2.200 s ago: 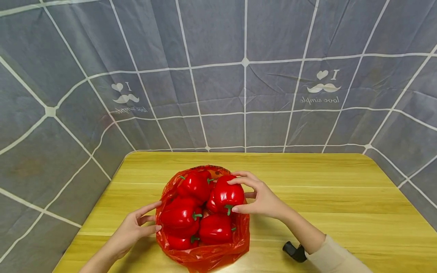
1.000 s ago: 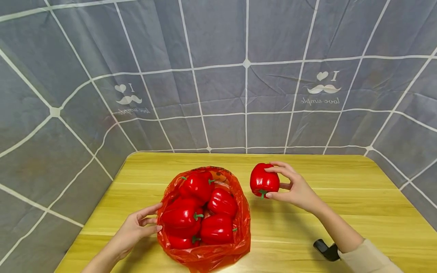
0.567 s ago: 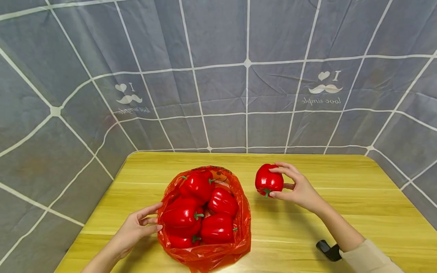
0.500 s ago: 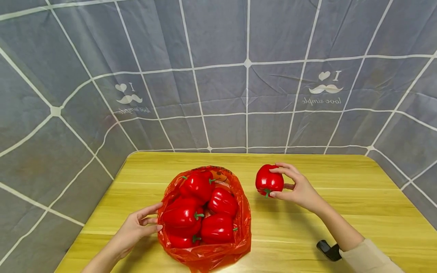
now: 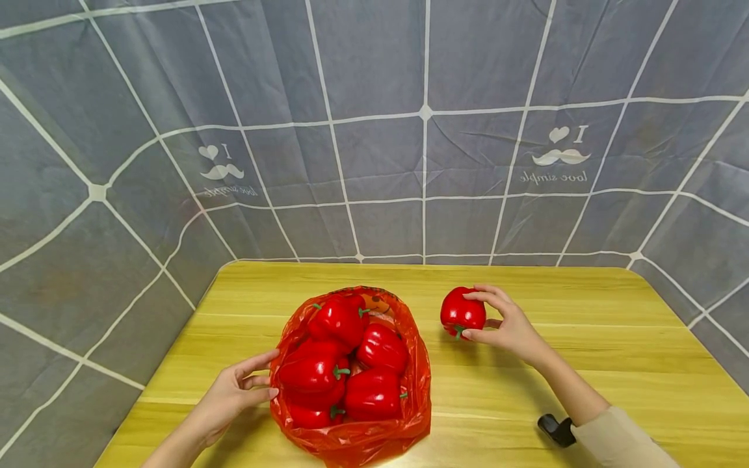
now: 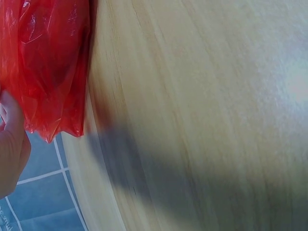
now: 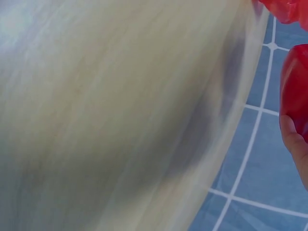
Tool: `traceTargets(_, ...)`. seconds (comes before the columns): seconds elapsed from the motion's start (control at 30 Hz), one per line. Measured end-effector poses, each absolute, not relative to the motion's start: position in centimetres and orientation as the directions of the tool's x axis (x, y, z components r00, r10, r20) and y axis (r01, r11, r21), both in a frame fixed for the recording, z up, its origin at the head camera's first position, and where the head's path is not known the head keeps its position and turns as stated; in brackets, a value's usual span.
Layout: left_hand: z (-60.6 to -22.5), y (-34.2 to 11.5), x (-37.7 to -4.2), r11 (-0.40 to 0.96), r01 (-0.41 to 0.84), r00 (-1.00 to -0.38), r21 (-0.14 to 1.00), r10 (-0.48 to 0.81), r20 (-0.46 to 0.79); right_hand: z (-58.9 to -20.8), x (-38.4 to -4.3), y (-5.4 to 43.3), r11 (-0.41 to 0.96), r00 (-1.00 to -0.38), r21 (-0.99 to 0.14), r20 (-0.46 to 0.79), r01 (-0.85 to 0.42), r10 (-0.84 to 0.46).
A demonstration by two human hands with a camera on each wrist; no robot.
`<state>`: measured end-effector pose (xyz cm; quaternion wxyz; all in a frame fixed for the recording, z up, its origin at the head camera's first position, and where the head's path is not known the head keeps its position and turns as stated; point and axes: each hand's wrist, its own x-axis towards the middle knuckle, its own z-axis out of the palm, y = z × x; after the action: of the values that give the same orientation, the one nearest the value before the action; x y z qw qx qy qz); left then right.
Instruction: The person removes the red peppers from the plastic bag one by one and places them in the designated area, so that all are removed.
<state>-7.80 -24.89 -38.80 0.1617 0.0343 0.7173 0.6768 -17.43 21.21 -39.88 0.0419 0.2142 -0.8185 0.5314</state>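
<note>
My right hand (image 5: 506, 328) grips a red bell pepper (image 5: 461, 311), thumb on the near side by its green stem and fingers on the far side. In the right wrist view this pepper (image 7: 296, 82) shows at the right edge with the thumb on it. To its left stands a red plastic bag (image 5: 409, 416), its mouth wide and several red bell peppers (image 5: 374, 393) inside. My left hand (image 5: 231, 393) touches the bag's left side with thumb and fingers spread apart. The left wrist view shows the bag's wall (image 6: 48, 62) beside the fingers.
A yellow wooden table (image 5: 614, 351) lies under everything. A grey cloth with white grid lines (image 5: 380, 156) hangs behind and at both sides. A small black device (image 5: 556, 430) is by the right sleeve (image 5: 620, 439).
My right hand has lifted the pepper out of the bag and carried it right, then slightly down. Another pepper now shows where it was. The left hand has stayed at the bag.
</note>
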Motion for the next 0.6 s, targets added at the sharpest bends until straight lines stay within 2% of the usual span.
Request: traceTargets(0.6, -39.1, -25.0, -7.9, 0.076, -0.177, -0.944, 0.981, 0.27, -0.191, -41.8, -19.2, 20.6, 0.407, -0.928, -0.842, 0.26, -0.353, -0.266)
